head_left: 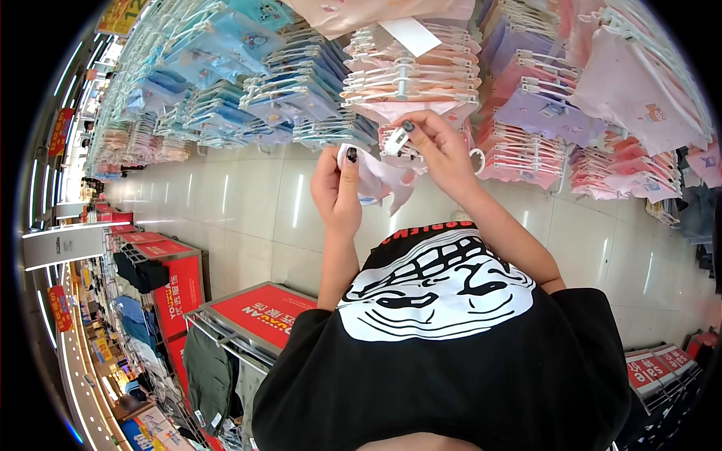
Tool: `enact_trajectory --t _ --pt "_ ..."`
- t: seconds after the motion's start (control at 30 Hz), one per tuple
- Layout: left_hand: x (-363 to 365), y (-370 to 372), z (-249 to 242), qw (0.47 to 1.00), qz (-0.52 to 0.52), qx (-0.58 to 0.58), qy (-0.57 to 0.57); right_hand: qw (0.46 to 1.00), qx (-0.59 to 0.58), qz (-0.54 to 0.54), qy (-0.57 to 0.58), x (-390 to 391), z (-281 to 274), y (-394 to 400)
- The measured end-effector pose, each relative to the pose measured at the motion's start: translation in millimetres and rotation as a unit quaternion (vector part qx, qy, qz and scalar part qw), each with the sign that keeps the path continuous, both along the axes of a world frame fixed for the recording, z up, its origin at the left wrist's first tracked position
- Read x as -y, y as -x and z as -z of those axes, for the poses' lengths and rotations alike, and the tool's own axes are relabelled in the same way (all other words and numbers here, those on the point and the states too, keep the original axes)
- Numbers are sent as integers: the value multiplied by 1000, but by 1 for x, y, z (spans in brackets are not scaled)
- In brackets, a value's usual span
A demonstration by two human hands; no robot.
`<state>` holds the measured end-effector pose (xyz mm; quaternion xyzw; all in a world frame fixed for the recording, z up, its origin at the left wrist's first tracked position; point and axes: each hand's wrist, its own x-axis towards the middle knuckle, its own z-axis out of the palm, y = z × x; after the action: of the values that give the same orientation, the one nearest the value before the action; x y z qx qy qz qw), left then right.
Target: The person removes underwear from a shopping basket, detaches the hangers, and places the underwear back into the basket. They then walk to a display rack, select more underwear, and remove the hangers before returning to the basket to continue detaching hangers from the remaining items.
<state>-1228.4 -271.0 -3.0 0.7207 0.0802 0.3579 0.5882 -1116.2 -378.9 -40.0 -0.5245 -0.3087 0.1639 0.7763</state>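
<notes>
Left hand [336, 192] raised in front of chest, thumb pressed flat against curled fingers, pinching 1 edge of a garment [382, 180]. Dark polish on thumbnail. Fingers closed tight on cloth, no gap showing.

Right hand [442, 150] just beside and slightly farther out, thumb and forefinger nipped together on a tag [396, 140], other fingers loosely bent behind. Tag small, white, tilted, its long side running from fingertips down toward left hand, lower end close to garment's top edge. Cannot tell whether tag is fixed to cloth.

Garment pale pink, small, crumpled, hanging between both hands. Long axis lying roughly across view, from left thumb toward right wrist, far end sagging and pointing down toward chest. A bit of blue showing at its lower fold.

Beyond hands, racks [410, 83] crowded with small clothes on white hangers: pink and peach straight ahead, blue to left, lilac and pink to right. White loop of 1 hanger [478, 160] just beside right wrist. Glossy pale floor [248, 203] under racks. Red signs [259, 312] low at left over hanging dark clothes. Black shirt [451, 376] with white cartoon print filling bottom of view.
</notes>
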Motion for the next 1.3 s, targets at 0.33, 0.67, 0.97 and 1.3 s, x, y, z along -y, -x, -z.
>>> enact_trajectory --t 0.33,0.67,0.97,1.3 --pt "-5 -2 0 999 -18 -41 -1 993 21 107 41 14 -8 1" --pt "5 -11 -5 955 -185 -71 -222 992 90 22 88 14 -14 13" --pt "8 -8 -10 979 -177 -60 -81 977 116 17 176 10 -6 13" --pt "5 -4 -4 996 -47 -75 32 996 32 -57 61 13 -6 15"
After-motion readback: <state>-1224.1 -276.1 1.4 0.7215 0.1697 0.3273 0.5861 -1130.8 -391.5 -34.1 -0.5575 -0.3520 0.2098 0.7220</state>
